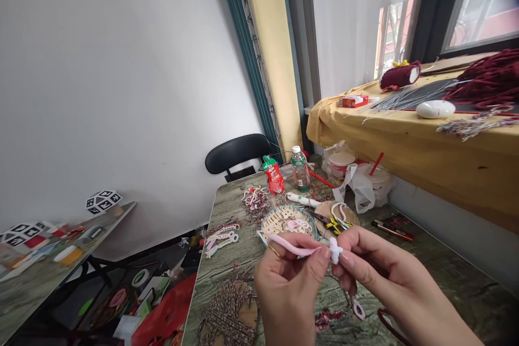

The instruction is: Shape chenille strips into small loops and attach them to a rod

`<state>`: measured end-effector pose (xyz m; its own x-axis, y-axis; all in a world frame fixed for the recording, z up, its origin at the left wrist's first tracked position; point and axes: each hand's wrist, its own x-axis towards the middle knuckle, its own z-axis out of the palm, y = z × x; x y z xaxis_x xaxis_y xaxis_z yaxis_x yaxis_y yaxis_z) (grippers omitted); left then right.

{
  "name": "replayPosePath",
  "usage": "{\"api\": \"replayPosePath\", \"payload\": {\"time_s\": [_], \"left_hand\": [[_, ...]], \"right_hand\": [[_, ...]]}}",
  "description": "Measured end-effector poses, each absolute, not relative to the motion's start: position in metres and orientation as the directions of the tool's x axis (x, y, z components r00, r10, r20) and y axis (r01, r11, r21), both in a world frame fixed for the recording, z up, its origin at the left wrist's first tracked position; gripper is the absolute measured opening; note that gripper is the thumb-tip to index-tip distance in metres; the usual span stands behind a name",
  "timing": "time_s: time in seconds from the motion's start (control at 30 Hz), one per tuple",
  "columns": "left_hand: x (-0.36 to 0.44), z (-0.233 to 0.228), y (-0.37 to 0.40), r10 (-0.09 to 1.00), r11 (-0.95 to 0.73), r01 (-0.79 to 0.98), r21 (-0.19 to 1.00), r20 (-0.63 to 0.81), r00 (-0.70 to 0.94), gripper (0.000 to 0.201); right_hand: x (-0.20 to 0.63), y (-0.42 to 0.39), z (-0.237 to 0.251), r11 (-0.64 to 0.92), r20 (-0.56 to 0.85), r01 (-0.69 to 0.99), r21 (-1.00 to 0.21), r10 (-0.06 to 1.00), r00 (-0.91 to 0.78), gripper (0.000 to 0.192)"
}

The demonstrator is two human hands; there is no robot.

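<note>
My left hand (290,286) pinches a thick, soft pale-pink cord (298,250) between thumb and fingers, and the cord's loop lies over the ringed finger. Just past those fingertips is a small white knot (334,251) on the cord. My right hand (381,267) grips the other side of this knot with thumb and forefinger. Below the right hand hangs a small pink loop (358,310); how it joins the cord is hidden by the fingers. Behind both hands sits a round woven basket (271,221) with pale knotted pieces inside. Yellow-handled pliers (334,225) lie to its right.
Finished pink and white pieces (221,240) lie at the table's left. Brown mixed yarn wound on cardboard (227,313) is at the front. A red pouch (274,177), a bottle (300,170) and bagged cups (373,181) stand at the back. A yellow-draped ledge (389,157) borders the right.
</note>
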<state>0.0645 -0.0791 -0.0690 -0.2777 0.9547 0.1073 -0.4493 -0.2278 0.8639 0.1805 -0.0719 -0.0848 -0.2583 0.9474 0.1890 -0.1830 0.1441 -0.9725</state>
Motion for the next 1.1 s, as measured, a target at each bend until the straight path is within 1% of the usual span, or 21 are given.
{"api": "replayPosePath", "payload": {"time_s": [0.07, 0.13, 0.23, 0.3, 0.33, 0.43, 0.53, 0.6, 0.7, 0.77, 0.83, 0.9, 0.93, 1.03, 1.1], "left_hand": [[0.062, -0.071, -0.077, 0.983, -0.158, -0.562, 0.812, 0.075, -0.168, 0.012], [0.058, -0.072, -0.074, 0.998, -0.054, -0.639, 0.767, 0.026, -0.053, 0.012], [0.055, -0.073, -0.071, 0.995, 0.074, -0.666, 0.742, -0.012, 0.097, 0.006], [0.054, -0.071, -0.071, 0.987, 0.101, -0.645, 0.758, 0.004, 0.159, 0.003], [0.054, -0.069, -0.07, 0.986, 0.096, -0.624, 0.776, 0.013, 0.168, 0.004], [0.052, -0.067, -0.07, 0.994, 0.058, -0.534, 0.843, 0.003, 0.112, 0.004], [0.052, -0.069, -0.07, 1.0, 0.02, -0.482, 0.876, -0.012, 0.02, 0.007], [0.052, -0.07, -0.071, 1.0, -0.004, -0.468, 0.884, -0.007, -0.021, 0.008], [0.056, -0.072, -0.071, 0.993, -0.072, -0.436, 0.897, 0.024, -0.114, 0.009], [0.058, -0.072, -0.072, 0.985, -0.115, -0.415, 0.902, 0.05, -0.165, 0.009], [0.059, -0.072, -0.072, 0.986, -0.117, -0.409, 0.905, 0.055, -0.16, 0.011], [0.058, -0.073, -0.071, 0.988, -0.113, -0.401, 0.909, 0.06, -0.143, 0.013], [0.058, -0.073, -0.07, 0.986, -0.125, -0.386, 0.914, 0.072, -0.148, 0.012], [0.057, -0.074, -0.067, 0.966, -0.192, -0.301, 0.934, 0.126, -0.225, 0.007], [0.058, -0.076, -0.065, 0.954, -0.213, -0.276, 0.937, 0.139, -0.265, 0.005]], "right_hand": [[0.181, -0.071, -0.086, 0.014, 0.158, -0.373, -0.928, 0.921, -0.356, 0.02], [0.181, -0.069, -0.089, -0.068, 0.153, -0.472, -0.879, 0.897, -0.415, 0.017], [0.181, -0.068, -0.091, -0.082, 0.148, -0.477, -0.875, 0.893, -0.425, 0.016], [0.181, -0.068, -0.09, -0.043, 0.141, -0.426, -0.904, 0.91, -0.391, 0.017], [0.181, -0.068, -0.089, -0.017, 0.137, -0.388, -0.921, 0.921, -0.364, 0.019], [0.181, -0.069, -0.084, 0.039, 0.122, -0.268, -0.963, 0.946, -0.3, 0.025], [0.181, -0.068, -0.082, 0.059, 0.124, -0.211, -0.976, 0.943, -0.308, 0.027], [0.18, -0.068, -0.083, 0.106, 0.148, -0.151, -0.983, 0.943, -0.297, 0.026], [0.179, -0.069, -0.085, 0.225, 0.214, 0.03, -0.974, 0.954, -0.211, 0.022], [0.179, -0.07, -0.086, 0.277, 0.256, 0.138, -0.951, 0.954, -0.154, 0.02], [0.18, -0.071, -0.087, 0.299, 0.271, 0.188, -0.935, 0.949, -0.16, 0.021], [0.183, -0.071, -0.087, 0.303, 0.263, 0.172, -0.937, 0.939, -0.221, 0.023], [0.184, -0.07, -0.086, 0.288, 0.248, 0.136, -0.948, 0.935, -0.253, 0.024], [0.187, -0.068, -0.084, 0.15, 0.165, -0.071, -0.986, 0.923, -0.348, 0.025], [0.187, -0.066, -0.085, 0.026, 0.13, -0.242, -0.97, 0.897, -0.422, 0.024]]}}
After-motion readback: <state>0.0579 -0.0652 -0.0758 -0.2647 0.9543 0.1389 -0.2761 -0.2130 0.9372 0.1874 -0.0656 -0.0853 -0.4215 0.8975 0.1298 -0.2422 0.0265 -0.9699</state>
